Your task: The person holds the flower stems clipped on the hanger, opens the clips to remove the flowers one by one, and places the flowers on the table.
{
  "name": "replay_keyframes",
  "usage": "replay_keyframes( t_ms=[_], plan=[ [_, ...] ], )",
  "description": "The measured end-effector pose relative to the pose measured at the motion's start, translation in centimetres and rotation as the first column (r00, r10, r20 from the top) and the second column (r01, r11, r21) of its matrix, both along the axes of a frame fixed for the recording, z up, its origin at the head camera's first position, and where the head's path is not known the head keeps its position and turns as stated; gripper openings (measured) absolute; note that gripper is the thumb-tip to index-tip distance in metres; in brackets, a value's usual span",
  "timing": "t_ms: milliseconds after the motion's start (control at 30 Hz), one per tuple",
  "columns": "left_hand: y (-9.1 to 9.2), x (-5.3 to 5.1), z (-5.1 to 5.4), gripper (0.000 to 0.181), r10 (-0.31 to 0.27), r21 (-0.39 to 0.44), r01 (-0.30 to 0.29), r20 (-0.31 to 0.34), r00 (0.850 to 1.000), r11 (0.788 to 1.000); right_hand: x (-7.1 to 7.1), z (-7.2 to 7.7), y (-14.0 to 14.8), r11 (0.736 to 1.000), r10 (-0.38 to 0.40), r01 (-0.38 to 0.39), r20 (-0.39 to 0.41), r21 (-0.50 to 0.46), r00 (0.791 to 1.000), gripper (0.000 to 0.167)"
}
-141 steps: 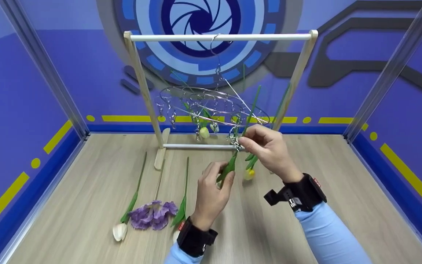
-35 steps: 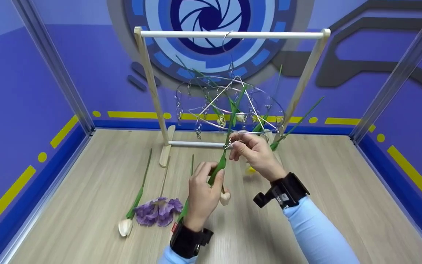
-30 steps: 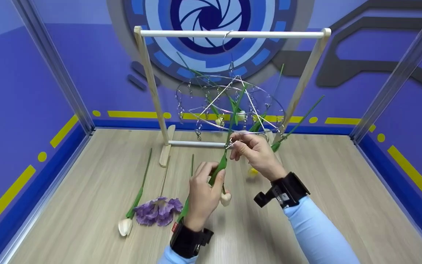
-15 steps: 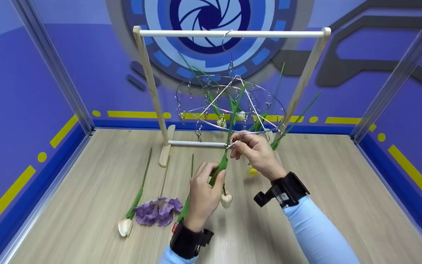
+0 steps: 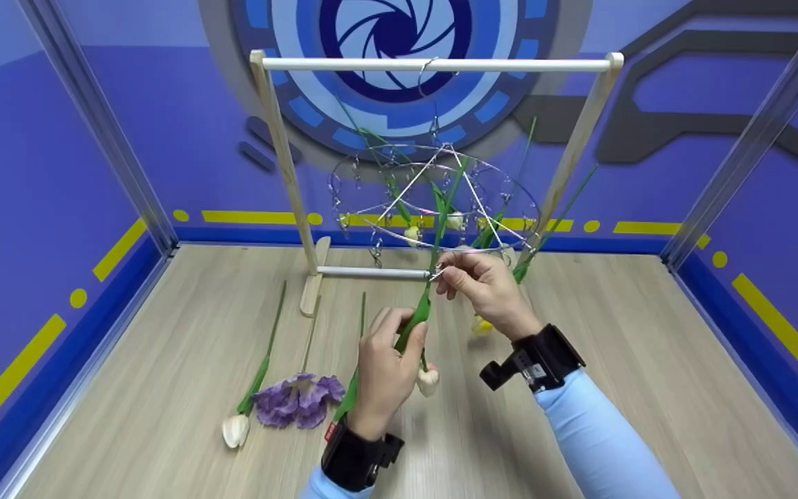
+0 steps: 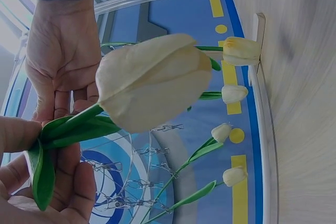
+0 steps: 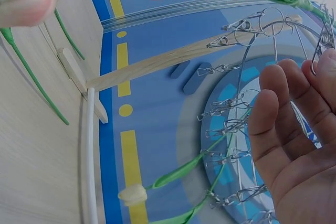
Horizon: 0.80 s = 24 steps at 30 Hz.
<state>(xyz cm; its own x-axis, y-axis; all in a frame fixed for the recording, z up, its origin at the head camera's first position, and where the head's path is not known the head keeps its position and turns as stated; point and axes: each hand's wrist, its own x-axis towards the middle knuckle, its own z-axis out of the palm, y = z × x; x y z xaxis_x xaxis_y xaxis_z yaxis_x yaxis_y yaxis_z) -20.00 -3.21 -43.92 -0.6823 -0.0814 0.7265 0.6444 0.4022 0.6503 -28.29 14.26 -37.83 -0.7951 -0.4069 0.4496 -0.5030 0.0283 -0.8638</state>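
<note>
I have the left hand [image 5: 383, 378] nearest, fingers clamped on a white tulip [image 5: 428, 381], bloom downward. The right hand [image 5: 485, 291] has its fingers pinching a metal clip [image 5: 438, 273] at the stem. To the left, a loose tulip [image 5: 236, 431] and a purple flower [image 5: 298, 402] lie on the bench [image 5: 156, 409]. Beyond, I note a wire hanger [image 5: 480, 199] holding other tulips [image 5: 412, 236], hooked over a rack [image 5: 343, 64].

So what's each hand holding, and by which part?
Left hand: a white tulip, by its leafy green stem. Right hand: a silver wire clip, by the end away from that stem.
</note>
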Motion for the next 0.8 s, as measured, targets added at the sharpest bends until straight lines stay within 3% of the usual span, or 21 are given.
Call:
replay_keyframes(
  t_ms=[800],
  plan=[
    [-0.02,0.01,0.06,0.006,0.004,0.001,-0.004,-0.013,1.0,1.0,-0.42,-0.06,0.36,0.998,0.013,-0.015,-0.042,-0.058,0.999,0.018]
  ],
)
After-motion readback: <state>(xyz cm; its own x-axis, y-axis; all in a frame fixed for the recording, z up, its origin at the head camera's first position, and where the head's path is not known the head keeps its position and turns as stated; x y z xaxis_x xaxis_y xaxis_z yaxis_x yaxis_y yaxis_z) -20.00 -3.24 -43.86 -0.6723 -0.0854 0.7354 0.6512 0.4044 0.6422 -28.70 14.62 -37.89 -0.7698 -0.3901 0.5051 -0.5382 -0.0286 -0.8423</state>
